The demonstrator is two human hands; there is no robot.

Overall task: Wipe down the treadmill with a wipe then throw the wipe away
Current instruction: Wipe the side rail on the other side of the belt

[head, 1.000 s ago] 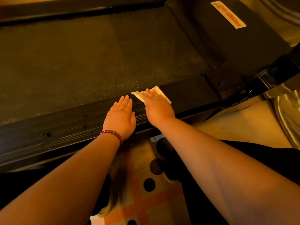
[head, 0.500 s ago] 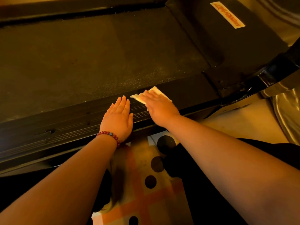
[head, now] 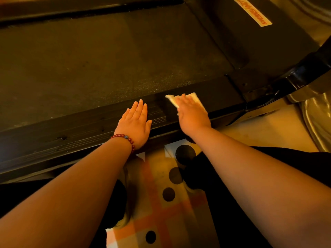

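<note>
The right hand [head: 192, 114] covers most of the wipe [head: 194, 97]; only its far corners show, and the fingers [head: 184, 100] are motion-blurred. The treadmill [head: 89, 59] is cut off left, top and right. Its orange label [head: 253, 12] carries lettering, perhaps a brand name, that is unreadable.

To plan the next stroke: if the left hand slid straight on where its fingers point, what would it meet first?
Probably the treadmill belt: the left hand lies flat on the side rail, fingers toward the belt. The wipe lies off to its right.

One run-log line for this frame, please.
step: wipe-down | right hand: presses wipe on treadmill side rail | left hand: flat on rail
</note>
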